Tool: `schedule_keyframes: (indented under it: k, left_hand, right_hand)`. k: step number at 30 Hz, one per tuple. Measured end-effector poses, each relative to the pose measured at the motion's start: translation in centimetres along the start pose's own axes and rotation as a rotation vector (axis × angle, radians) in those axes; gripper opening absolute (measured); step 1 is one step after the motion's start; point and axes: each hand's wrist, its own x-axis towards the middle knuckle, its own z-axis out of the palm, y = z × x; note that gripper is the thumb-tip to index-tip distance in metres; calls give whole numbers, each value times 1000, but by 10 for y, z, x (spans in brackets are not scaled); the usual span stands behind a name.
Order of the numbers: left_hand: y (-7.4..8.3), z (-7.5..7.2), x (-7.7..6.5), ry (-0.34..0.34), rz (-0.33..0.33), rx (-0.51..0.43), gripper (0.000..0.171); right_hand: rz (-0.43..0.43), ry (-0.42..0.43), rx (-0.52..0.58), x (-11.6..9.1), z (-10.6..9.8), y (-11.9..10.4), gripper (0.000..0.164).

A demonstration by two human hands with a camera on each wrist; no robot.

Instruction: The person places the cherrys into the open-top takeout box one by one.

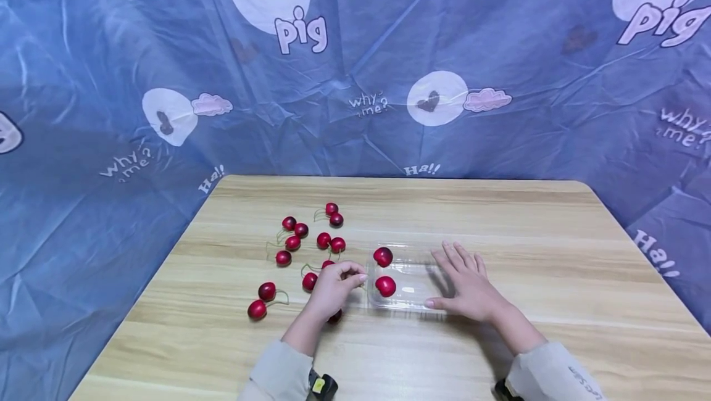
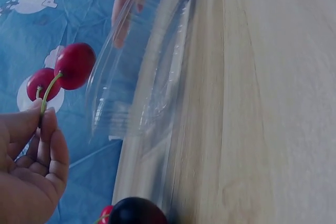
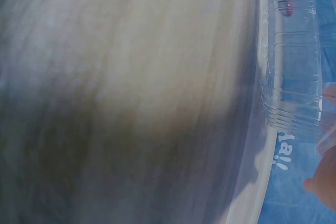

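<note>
Thumb and fingertips of my left hand pinch the green stems of a pair of red cherries. In the left wrist view the pair is held up beside the rim of a clear plastic box. From the head view, the same two cherries appear over the left end of that box. My right hand lies spread at the box's right end, fingers on the far side and thumb at the near side. In the right wrist view, only part of that hand shows.
Several joined cherry pairs lie left of the box, among them one near pair and one far pair. A dark cherry is partly covered by my left wrist. Behind the wooden table hangs a blue printed cloth.
</note>
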Motion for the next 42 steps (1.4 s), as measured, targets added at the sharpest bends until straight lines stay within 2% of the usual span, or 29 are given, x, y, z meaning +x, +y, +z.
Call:
schedule_keyframes:
  k: [2, 3, 12, 24, 33, 42]
  left_hand:
    - [0, 3, 1, 0, 1, 0, 11]
    - [4, 4, 0, 1, -1, 3, 10]
    - [0, 16, 11, -3, -16, 52, 6]
    - [6, 20, 22, -44, -47, 131, 5]
    - [13, 22, 27, -94, -10, 208, 5]
    - [16, 31, 33, -169, 43, 252, 5]
  right_hand:
    - [-1, 3, 1, 0, 0, 0, 95]
    - [-2, 4, 3, -1, 0, 0, 95]
    - [5, -3, 3, -1, -2, -2, 95]
    - [-3, 6, 5, -1, -1, -2, 94]
    - [-3, 13, 3, 0, 1, -1, 94]
    - [-7, 16, -2, 0, 2, 0, 93]
